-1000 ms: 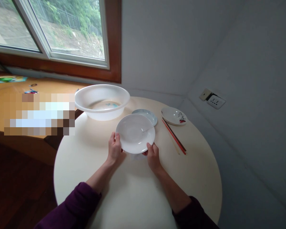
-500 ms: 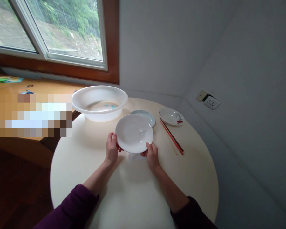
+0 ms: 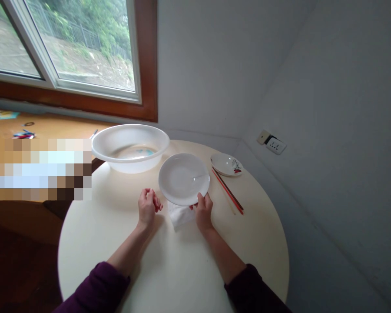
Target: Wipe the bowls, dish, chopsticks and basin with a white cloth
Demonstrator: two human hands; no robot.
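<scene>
My right hand [image 3: 202, 211] grips the near rim of a white plate [image 3: 183, 178] and holds it above the round table [image 3: 117, 208]. A folded white cloth [image 3: 180, 214] lies on the table under the plate, beside that hand. My left hand [image 3: 147, 205] is off the plate, just to its left, with the fingers curled loosely and nothing in them. The plate hides whatever lies behind it.
A large white plastic basin [image 3: 130, 147] stands at the back left of the table. At the back right lie a small patterned dish [image 3: 226, 164] and red and dark chopsticks [image 3: 227, 191]. A wooden sill [image 3: 35, 130] runs along the window on the left; a wall socket [image 3: 273, 144] sits at the right.
My left hand has let go of the plate and drawn back to the left. The right hand alone now holds the plate, lifted slightly away, uncovering the white cloth.
</scene>
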